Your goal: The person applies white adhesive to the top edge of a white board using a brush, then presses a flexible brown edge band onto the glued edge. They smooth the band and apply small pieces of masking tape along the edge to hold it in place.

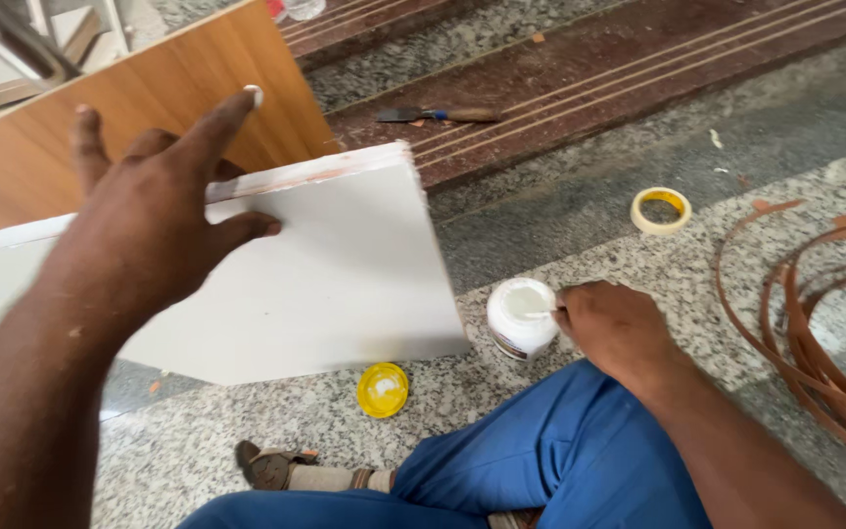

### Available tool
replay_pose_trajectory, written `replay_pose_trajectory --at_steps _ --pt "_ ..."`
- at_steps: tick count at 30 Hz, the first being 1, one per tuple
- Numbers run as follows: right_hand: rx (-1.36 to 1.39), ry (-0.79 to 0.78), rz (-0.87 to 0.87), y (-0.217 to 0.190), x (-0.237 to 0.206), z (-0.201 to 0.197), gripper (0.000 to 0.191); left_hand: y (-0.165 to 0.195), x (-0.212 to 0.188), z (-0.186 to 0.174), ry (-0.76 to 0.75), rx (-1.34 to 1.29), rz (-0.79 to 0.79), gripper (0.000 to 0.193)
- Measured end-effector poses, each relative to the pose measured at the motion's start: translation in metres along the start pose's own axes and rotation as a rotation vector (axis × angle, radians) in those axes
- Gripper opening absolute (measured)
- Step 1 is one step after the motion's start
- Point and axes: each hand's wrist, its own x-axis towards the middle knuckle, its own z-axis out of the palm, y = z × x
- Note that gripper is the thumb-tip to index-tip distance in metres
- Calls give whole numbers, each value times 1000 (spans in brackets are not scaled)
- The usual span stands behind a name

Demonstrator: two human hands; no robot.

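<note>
1. My left hand (154,211) is spread wide, fingers splayed, gripping nothing; its thumb lies against the face of the white board (345,274) and the fingers reach over the board's top edge.
2. The board stands tilted on the floor (580,196), right under and beyond that hand, with a brown wood panel (149,108) just behind it.
3. My right hand (614,328) is curled almost closed, pinching something small at the rim of the white jar (521,315); what it pinches is too small to make out.
4. The jar stands open on the floor, touching that hand on its left side, close beside my blue trouser leg (560,451).
5. A yellow lid (382,389) lies on the floor, left of and below the jar, between my two hands.
6. A tape roll (660,210) lies beyond my right hand, well apart.
7. Brown edge strip (815,333) coils on the floor to the right of that hand.
8. A scraper (438,115) lies far beyond the board, on the dark red step.
</note>
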Motion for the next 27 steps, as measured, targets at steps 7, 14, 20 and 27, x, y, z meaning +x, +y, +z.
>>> replay_pose_trajectory --at_steps 7,14,20,27 --pt "651 459 -428 -66 26 10 88 10 -23 2 453 68 273 104" --pt "1307 183 -264 -126 67 44 40 -78 -88 20 379 -359 -602 100" --pt "1362 154 -192 -121 68 66 36 -129 -100 42 244 -489 -731 98" --pt "1302 218 -150 -127 64 65 40 -31 -96 53 92 -802 -360 98"
